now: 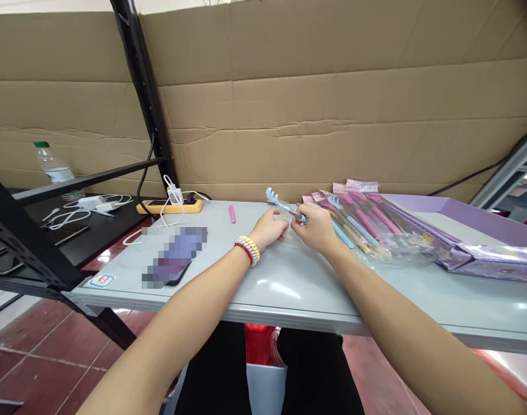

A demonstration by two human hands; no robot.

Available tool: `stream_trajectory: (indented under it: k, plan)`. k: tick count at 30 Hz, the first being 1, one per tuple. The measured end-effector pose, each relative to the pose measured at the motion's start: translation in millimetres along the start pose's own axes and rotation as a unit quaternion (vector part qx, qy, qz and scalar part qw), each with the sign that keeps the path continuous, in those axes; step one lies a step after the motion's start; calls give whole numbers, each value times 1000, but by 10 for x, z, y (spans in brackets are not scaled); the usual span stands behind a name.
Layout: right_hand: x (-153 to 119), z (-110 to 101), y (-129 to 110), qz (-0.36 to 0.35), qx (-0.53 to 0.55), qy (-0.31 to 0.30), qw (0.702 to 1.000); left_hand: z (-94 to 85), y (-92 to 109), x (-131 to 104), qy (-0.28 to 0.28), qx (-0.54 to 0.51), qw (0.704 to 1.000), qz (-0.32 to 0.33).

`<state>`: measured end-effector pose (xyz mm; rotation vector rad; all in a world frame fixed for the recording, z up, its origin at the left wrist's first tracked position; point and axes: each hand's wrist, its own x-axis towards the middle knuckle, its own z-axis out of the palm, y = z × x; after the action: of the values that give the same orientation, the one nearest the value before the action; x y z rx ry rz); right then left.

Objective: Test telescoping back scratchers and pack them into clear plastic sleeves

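A light blue claw-shaped piece (277, 199) on a thin metallic rod rises at a slant between my hands, over the grey table (263, 291). My right hand (314, 226) is closed round the blue and metallic part at its lower end. Just to the left, my left hand (269, 229) has its fingers curled together near the table top; what they hold, if anything, is too small to make out. Right of my right hand lie several clear-wrapped packages (367, 222) with blue, pink and gold handles.
A purple box (462, 262) stands at the right. At the left are a phone (177, 259), a yellow power strip (194, 206) with white cables, and a black shelf post (144, 86). A small pink stick (232, 214) lies near the back. Cardboard (310, 98) stands behind.
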<state>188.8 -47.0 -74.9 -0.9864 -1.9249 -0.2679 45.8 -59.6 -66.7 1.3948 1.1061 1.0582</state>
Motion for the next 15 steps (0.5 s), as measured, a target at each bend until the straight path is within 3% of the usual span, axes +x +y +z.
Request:
stream_trajectory:
  k: [5, 8, 13, 15]
  plan:
    - [9, -21, -34, -10, 24, 17, 1000, -17, 5, -16, -50, 17, 997, -54]
    - [22, -50, -58, -8, 34, 29, 999, -69, 51, -28, -86, -48, 993, -67]
    - [22, -72, -92, -51, 74, 29, 996, -167, 53, 35, -40, -186, 971, -146]
    - [10, -66, -114, -77, 93, 22, 993, -190, 19, 73, -32, -220, 967, -127]
